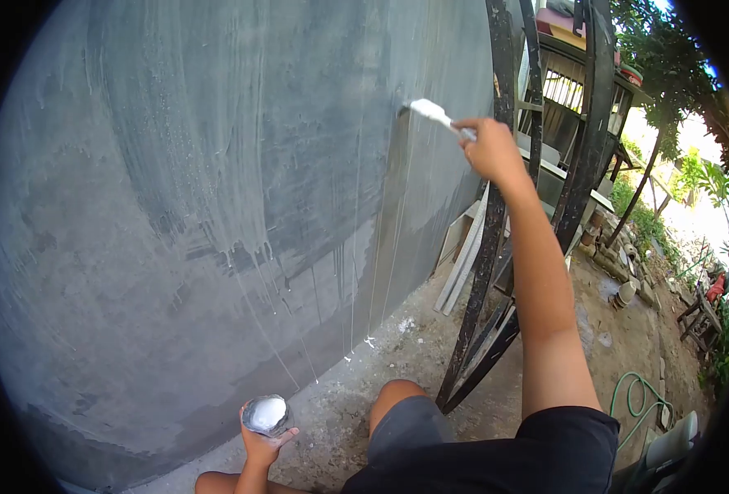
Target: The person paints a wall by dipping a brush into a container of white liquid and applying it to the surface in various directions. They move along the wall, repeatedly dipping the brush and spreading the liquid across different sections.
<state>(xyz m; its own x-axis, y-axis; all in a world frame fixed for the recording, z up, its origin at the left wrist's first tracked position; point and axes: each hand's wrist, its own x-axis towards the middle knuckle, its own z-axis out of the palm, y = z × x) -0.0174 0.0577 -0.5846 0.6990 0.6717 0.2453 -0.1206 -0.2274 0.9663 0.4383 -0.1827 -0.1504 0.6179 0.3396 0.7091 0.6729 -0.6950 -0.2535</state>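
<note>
My right hand [494, 155] is closed round the handle of a paintbrush [427, 109], whose head is coated white. The brush head is at the grey wall [299, 165]; whether its tip touches is hard to tell. Wet streaks and thin white drips run down the wall below and left of it. Low in front of me, my left hand [259, 449] grips a small grey container [253, 421] from below, its thumb along the side. White paint [269, 412] shows inside it.
Dark paint-spotted metal frames [473, 329] lean upright just right of the wall, close to my right arm. Behind them stand planks [466, 259]. White splashes [406, 325] mark the ground. A green hose [634, 383], a pale bucket [673, 436] and stones [615, 259] lie further right.
</note>
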